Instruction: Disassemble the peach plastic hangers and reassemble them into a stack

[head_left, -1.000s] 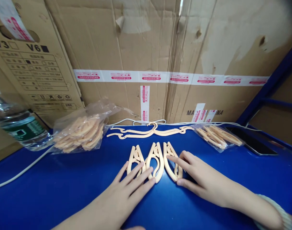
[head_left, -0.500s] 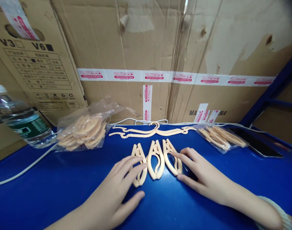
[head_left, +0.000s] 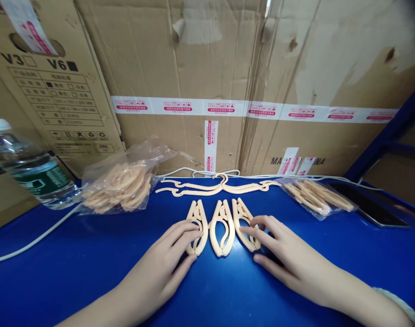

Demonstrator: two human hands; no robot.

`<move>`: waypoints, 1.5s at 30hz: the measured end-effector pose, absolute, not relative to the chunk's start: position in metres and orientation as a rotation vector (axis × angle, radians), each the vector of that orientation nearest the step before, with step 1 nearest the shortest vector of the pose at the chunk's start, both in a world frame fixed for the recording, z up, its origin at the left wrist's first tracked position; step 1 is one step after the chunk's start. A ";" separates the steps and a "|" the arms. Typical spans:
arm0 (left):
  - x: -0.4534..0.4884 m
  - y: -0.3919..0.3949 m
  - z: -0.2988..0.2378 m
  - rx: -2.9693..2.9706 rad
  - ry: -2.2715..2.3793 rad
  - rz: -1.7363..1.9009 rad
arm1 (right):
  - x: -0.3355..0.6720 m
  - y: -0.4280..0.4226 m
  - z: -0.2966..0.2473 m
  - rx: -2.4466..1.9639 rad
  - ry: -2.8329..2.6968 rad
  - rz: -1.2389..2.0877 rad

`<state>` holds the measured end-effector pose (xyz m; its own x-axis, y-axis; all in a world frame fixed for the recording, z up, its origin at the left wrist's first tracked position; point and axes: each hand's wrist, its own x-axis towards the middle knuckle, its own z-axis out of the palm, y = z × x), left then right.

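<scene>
Far left of the middle hanger [head_left: 231, 231]: water bottle [head_left: 46, 179], white cap, green label. Next, left of and a bit behind the middle hanger, clear bag [head_left: 121, 184] with a pile of peach hangers inside. Nearer the middle hanger, in front and left: left hand [head_left: 163, 259], fingers curled over the left hanger [head_left: 204, 225], thumb tip at its lower end; can't tell if it's actually gripping. Left hanger sits folded, just left of the middle hanger. Middle hanger itself: folded, flat on the blue table [head_left: 221, 295], no hand on it. Directly behind it, opened hangers [head_left: 200, 192], arms spread, hooks pointing to the cardboard [head_left: 180, 68]. Just right of the middle hanger: right hanger [head_left: 236, 222], folded, slightly angled. Right hand [head_left: 285, 254] is on it, spread wide, index finger touching the frame, thumb apart from the fingers near the lower end. Further right of the middle hanger and behind: small clear bag [head_left: 318, 196] of hangers, then a dark phone [head_left: 379, 212] lying flat beside it
</scene>
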<state>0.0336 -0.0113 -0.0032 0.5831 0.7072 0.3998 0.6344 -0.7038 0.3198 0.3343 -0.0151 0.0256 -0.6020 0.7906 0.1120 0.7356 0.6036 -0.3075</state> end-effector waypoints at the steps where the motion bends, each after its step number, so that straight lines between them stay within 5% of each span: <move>1: 0.033 -0.011 -0.004 2.655 1.151 0.778 | 0.335 -0.015 0.026 -1.251 -2.592 0.339; 13: 0.039 -0.021 0.003 2.636 1.168 0.749 | 0.334 -0.017 0.024 -1.212 -2.589 0.189; 26: 0.045 -0.031 0.034 2.738 0.839 0.293 | 0.324 -0.028 0.029 -1.175 -2.738 0.185; 45: 0.045 -0.030 0.033 2.708 0.850 0.382 | 0.326 -0.026 0.025 -1.113 -2.672 0.211</move>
